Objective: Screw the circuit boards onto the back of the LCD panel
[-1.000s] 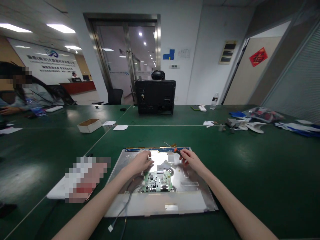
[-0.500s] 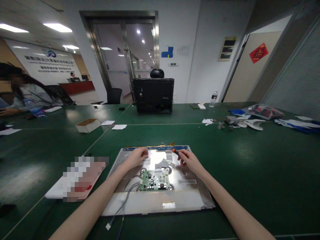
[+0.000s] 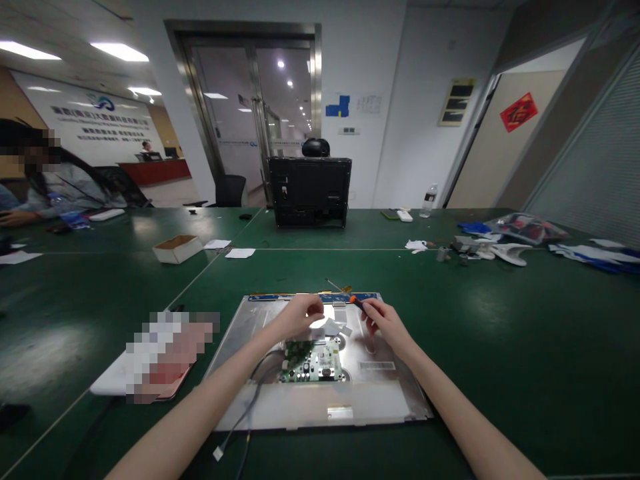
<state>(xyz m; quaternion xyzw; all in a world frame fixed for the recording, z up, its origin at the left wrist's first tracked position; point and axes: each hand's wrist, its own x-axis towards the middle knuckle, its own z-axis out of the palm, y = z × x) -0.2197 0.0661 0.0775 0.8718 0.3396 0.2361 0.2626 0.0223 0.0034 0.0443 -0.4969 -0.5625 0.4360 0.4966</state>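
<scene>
A metal-backed display panel lies flat on the green table, with a blue circuit strip along its far edge. A green circuit board sits on its middle, near a flat ribbon cable and loose-looking silvery tape. My right hand grips a screwdriver by its black and orange handle; the thin shaft points away to the far left. My left hand hovers over the panel just beyond the board, fingers curled together; anything between them is hidden. Dark cables run from the board over the near edge.
A black monitor casing stands at the far side. A small open box and papers lie left of it. Phone-like items rest at left. Metal parts and bags lie at right. Another person sits far left.
My left hand has moved right across the panel, from near the strip's left part to above the circuit board. My right hand keeps the screwdriver and has barely shifted.
</scene>
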